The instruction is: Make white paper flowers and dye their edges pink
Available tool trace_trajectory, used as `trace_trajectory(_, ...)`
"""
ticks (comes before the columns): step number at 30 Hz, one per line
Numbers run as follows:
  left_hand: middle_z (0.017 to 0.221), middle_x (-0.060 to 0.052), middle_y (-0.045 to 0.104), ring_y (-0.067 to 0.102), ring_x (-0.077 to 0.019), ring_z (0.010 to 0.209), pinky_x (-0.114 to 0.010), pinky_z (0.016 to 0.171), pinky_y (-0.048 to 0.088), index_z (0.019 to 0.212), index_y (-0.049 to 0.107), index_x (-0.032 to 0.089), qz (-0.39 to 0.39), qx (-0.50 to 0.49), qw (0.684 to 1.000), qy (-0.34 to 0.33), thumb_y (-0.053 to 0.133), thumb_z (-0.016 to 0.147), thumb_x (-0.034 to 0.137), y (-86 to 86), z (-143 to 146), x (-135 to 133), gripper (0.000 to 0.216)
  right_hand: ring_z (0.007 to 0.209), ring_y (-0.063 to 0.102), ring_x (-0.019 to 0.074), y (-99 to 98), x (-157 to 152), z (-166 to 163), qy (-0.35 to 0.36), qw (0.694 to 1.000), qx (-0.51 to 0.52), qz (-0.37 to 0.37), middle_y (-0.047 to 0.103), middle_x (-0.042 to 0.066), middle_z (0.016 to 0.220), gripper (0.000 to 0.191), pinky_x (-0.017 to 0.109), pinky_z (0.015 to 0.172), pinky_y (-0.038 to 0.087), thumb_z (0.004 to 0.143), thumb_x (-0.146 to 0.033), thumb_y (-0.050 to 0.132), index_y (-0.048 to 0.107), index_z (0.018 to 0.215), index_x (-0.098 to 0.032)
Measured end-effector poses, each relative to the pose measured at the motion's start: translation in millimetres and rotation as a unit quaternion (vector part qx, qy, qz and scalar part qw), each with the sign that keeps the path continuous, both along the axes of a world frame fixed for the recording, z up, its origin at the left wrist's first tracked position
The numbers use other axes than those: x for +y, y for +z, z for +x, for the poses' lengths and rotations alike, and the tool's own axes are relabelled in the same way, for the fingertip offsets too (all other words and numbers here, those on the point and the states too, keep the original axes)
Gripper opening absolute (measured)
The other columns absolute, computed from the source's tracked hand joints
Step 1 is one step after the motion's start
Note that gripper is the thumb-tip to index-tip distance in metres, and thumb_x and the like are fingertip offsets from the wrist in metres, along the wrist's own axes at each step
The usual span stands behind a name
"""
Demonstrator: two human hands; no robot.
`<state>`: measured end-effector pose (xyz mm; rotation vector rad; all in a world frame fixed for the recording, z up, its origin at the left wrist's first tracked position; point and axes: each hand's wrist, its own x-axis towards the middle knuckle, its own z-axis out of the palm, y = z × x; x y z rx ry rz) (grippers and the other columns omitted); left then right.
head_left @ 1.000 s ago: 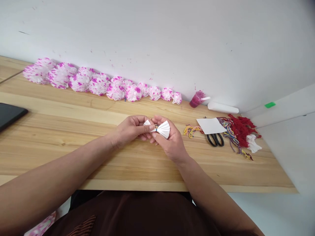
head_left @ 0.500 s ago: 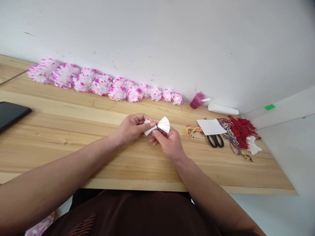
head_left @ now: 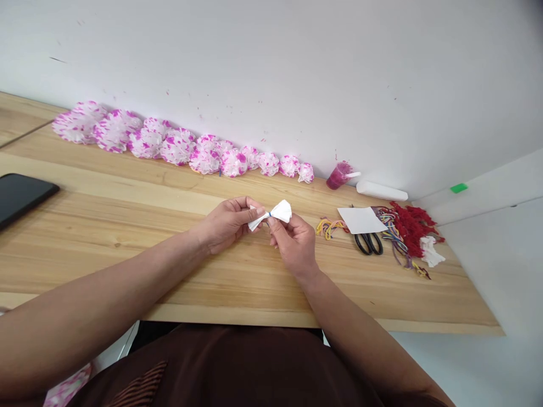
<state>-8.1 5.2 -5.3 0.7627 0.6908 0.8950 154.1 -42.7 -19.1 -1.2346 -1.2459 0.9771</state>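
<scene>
A pleated white paper bow (head_left: 281, 211), cinched at its waist with a blue string (head_left: 270, 214), is held above the wooden table. My left hand (head_left: 231, 222) pinches the bow's left fan between thumb and fingers. My right hand (head_left: 294, 240) is closed at the waist, its thumb by the blue string; whether it grips the string's end too I cannot make out. The right fan spreads out above the right fingers, which are partly hidden behind it.
Several white-and-magenta paper pompoms (head_left: 178, 146) line the wall. At right are a cup of magenta liquid (head_left: 338, 176), a white roll (head_left: 382, 190), white paper sheets (head_left: 362, 220), black-handled scissors (head_left: 369, 243), coloured strings (head_left: 330, 228) and red yarn (head_left: 411, 226). A phone (head_left: 25, 195) lies left.
My right hand has shifted slightly up and right, its thumb now closer to the blue string. The bow has turned a little in my fingers. The camera view has moved slightly.
</scene>
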Motion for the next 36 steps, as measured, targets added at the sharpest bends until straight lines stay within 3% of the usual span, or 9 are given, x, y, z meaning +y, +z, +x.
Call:
trace_trajectory(3, 0.071, -0.001, 0.069, 0.06, -0.0109, 0.065, -0.023, 0.062, 0.046, 0.08, 0.069, 0.015, 0.029, 0.044, 0.999, -0.012, 0.095, 0.067, 0.037, 0.7, -0.9, -2.2, 0.036, 0.049, 0.045, 0.0101, -0.1, 0.6, 2.3, -0.013, 0.999, -0.039, 0.015, 0.053, -0.005, 0.056, 0.028, 0.026, 0.048, 0.035, 0.088, -0.043, 0.072, 0.065, 0.073, -0.021)
trace_trajectory(7, 0.083, 0.0, 0.074, 0.061, -0.0131, 0.073, -0.024, 0.068, 0.047, 0.096, 0.078, 0.017, 0.126, 0.195, 0.972, -0.021, 0.095, 0.063, 0.033, 3.4, -3.9, -3.4, 0.041, 0.05, 0.041, 0.01, -3.2, 1.4, 6.2, 0.002, 0.998, -0.057, 0.016, 0.05, -0.006, 0.056, 0.024, 0.027, 0.05, 0.031, 0.087, -0.044, 0.072, 0.069, 0.079, -0.021)
trace_trajectory(11, 0.089, -0.003, 0.078, 0.065, -0.0179, 0.077, -0.028, 0.071, 0.048, 0.091, 0.081, 0.018, 0.181, 0.25, 0.951, -0.007, 0.089, 0.07, 0.04, 4.7, -5.7, -1.2, 0.032, 0.051, 0.043, 0.0101, -6.2, 0.7, 7.9, 0.032, 0.996, -0.08, 0.001, 0.049, -0.005, 0.057, 0.025, 0.027, 0.05, 0.031, 0.089, -0.04, 0.07, 0.064, 0.074, -0.021)
trace_trajectory(14, 0.091, -0.004, 0.079, 0.068, -0.0201, 0.083, -0.03, 0.076, 0.05, 0.088, 0.081, 0.018, 0.241, 0.26, 0.935, 0.007, 0.084, 0.076, 0.04, 3.5, -6.0, 0.2, 0.026, 0.048, 0.046, 0.0096, -7.1, 2.3, 8.2, 0.05, 0.998, -0.021, -0.034, 0.052, -0.005, 0.058, 0.024, 0.026, 0.048, 0.033, 0.084, -0.04, 0.071, 0.062, 0.072, -0.021)
trace_trajectory(21, 0.096, -0.005, 0.076, 0.066, -0.0228, 0.099, -0.037, 0.096, 0.048, 0.088, 0.082, 0.024, 0.428, 0.315, 0.845, 0.05, 0.078, 0.084, 0.033, -0.7, -10.6, 2.5, 0.011, 0.041, 0.045, 0.0071, -3.1, 7.4, 13.7, 0.091, 0.985, 0.095, -0.114, 0.056, -0.005, 0.053, 0.023, 0.021, 0.04, 0.031, 0.07, -0.038, 0.078, 0.063, 0.067, -0.02)
trace_trajectory(26, 0.097, -0.007, 0.078, 0.064, -0.0236, 0.101, -0.037, 0.092, 0.05, 0.088, 0.082, 0.024, 0.556, 0.34, 0.756, 0.064, 0.074, 0.089, 0.027, 3.7, -13.4, 1.4, 0.008, 0.037, 0.039, 0.0046, 2.0, 5.7, 14.8, 0.097, 0.976, 0.135, -0.143, 0.057, -0.007, 0.051, 0.017, 0.018, 0.036, 0.026, 0.064, -0.031, 0.079, 0.069, 0.074, -0.02)
trace_trajectory(31, 0.087, -0.005, 0.079, 0.067, -0.022, 0.093, -0.038, 0.095, 0.047, 0.086, 0.077, 0.024, 0.596, 0.353, 0.72, 0.038, 0.064, 0.096, 0.027, 6.2, -13.4, -1.5, 0.017, 0.039, 0.037, 0.0041, 6.5, 3.5, 15.5, 0.112, 0.967, 0.157, -0.167, 0.06, -0.006, 0.054, 0.016, 0.018, 0.035, 0.024, 0.062, -0.027, 0.076, 0.071, 0.076, -0.02)
trace_trajectory(34, 0.084, -0.004, 0.077, 0.066, -0.0202, 0.087, -0.039, 0.098, 0.043, 0.086, 0.074, 0.023, 0.625, 0.358, 0.693, 0.035, 0.061, 0.098, 0.027, 6.0, -13.5, -1.8, 0.018, 0.04, 0.033, 0.0042, 6.9, 2.7, 16.3, 0.129, 0.963, 0.163, -0.174, 0.054, -0.007, 0.05, 0.014, 0.017, 0.036, 0.022, 0.063, -0.024, 0.073, 0.071, 0.076, -0.02)
trace_trajectory(36, 0.083, -0.004, 0.076, 0.065, -0.0197, 0.085, -0.038, 0.096, 0.042, 0.086, 0.073, 0.022, 0.624, 0.361, 0.692, 0.03, 0.06, 0.099, 0.026, 6.0, -13.8, -0.8, 0.018, 0.039, 0.032, 0.0039, 5.9, 2.4, 16.4, 0.13, 0.962, 0.164, -0.175, 0.051, -0.008, 0.049, 0.013, 0.017, 0.037, 0.021, 0.062, -0.02, 0.07, 0.07, 0.075, -0.02)
